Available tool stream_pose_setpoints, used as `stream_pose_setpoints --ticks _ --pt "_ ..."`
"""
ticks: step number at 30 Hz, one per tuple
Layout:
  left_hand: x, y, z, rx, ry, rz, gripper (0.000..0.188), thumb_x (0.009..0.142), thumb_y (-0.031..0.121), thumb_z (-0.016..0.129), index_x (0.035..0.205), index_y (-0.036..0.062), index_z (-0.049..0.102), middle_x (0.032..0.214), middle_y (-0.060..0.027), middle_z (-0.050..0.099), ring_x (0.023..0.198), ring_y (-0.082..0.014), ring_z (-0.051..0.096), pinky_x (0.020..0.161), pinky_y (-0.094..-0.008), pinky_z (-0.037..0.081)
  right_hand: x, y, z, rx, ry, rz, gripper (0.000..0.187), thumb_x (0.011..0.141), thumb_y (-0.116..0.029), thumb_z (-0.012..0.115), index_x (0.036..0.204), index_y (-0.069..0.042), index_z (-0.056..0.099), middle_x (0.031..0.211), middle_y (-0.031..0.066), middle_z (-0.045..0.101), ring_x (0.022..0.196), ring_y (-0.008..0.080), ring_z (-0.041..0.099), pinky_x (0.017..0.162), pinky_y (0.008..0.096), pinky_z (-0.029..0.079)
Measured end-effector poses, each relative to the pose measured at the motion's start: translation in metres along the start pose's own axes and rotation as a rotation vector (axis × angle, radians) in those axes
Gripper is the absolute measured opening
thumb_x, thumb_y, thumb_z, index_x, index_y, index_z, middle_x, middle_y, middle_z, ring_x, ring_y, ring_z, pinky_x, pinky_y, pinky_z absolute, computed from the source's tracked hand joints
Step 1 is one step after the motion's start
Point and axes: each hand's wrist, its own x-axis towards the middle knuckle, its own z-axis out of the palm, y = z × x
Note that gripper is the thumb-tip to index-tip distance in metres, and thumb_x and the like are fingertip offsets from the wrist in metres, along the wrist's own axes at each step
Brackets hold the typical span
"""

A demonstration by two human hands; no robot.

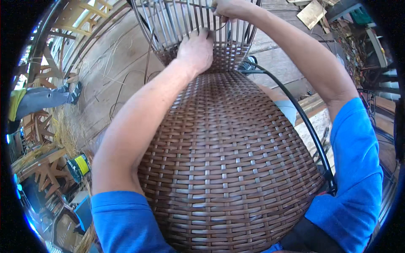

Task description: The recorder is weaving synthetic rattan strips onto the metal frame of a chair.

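Woven brown basket (pixel 223 160): left hand (pixel 196 52) presses weave, right hand (pixel 230 9) seemingly pinches strand.

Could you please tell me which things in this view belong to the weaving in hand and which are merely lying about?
In use:
- woven brown wicker piece
- bare upright ribs
- left hand, pressing the weave
- right hand, pinching a strand

Lying about:
- wooden chair frames
- loose straw
- yellow-and-green can

free: floor (pixel 118 59) left | blocked: woven shell (pixel 223 160), upright ribs (pixel 177 21), black tube (pixel 303 122)
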Motion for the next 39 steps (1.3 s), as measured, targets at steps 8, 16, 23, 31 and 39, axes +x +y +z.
stream_pose_setpoints --ticks 8,16,23,31,39 --pt "0.023 0.016 0.003 0.040 -0.125 -0.083 0.051 0.077 0.019 0.058 0.122 -0.0030 0.045 0.120 -0.0200 0.045 0.106 -0.0368 0.048 0.088 -0.0448 0.046 0.034 -0.010 -0.005 0.341 0.153 0.631 0.021 0.075 -0.021 0.069 0.085 -0.002 0.068 0.084 0.0180 0.066 0.080 0.0322 0.064 0.069 0.0358 0.052" --pt "0.007 0.006 -0.005 -0.114 0.019 -0.006 0.043 0.076 0.016 0.059 0.114 -0.0030 0.051 0.113 -0.0188 0.050 0.105 -0.0365 0.049 0.092 -0.0427 0.044 -0.029 -0.014 -0.046 0.196 -0.298 0.397 0.019 0.068 -0.009 0.061 0.081 0.003 0.067 0.080 0.0220 0.065 0.082 0.0338 0.064 0.071 0.0403 0.051" --pt "0.042 0.037 0.002 -0.032 -0.026 0.051 0.048 0.078 0.018 0.058 0.122 0.0000 0.046 0.123 -0.0166 0.045 0.109 -0.0357 0.047 0.090 -0.0444 0.045 0.001 0.066 0.037 -0.081 0.152 0.257 0.021 0.073 -0.015 0.057 0.059 -0.003 0.066 0.063 0.0164 0.063 0.059 0.0286 0.064 0.053 0.0392 0.050" --pt "0.036 0.039 -0.014 0.011 -0.195 -0.020 0.045 0.076 0.021 0.061 0.112 -0.0047 0.054 0.116 -0.0204 0.049 0.111 -0.0350 0.047 0.092 -0.0428 0.044 -0.033 -0.016 -0.029 0.729 0.476 0.641 0.018 0.071 -0.009 0.062 0.087 -0.002 0.065 0.097 0.0227 0.062 0.096 0.0328 0.059 0.081 0.0383 0.047" --pt "0.038 0.043 0.002 -0.027 -0.042 0.065 0.040 0.077 0.015 0.053 0.114 0.0011 0.052 0.118 -0.0153 0.049 0.108 -0.0337 0.048 0.091 -0.0439 0.043 -0.054 0.027 0.008 0.209 -0.096 0.266 0.016 0.070 -0.010 0.062 0.081 0.002 0.064 0.065 0.0161 0.060 0.066 0.0276 0.063 0.058 0.0368 0.050"
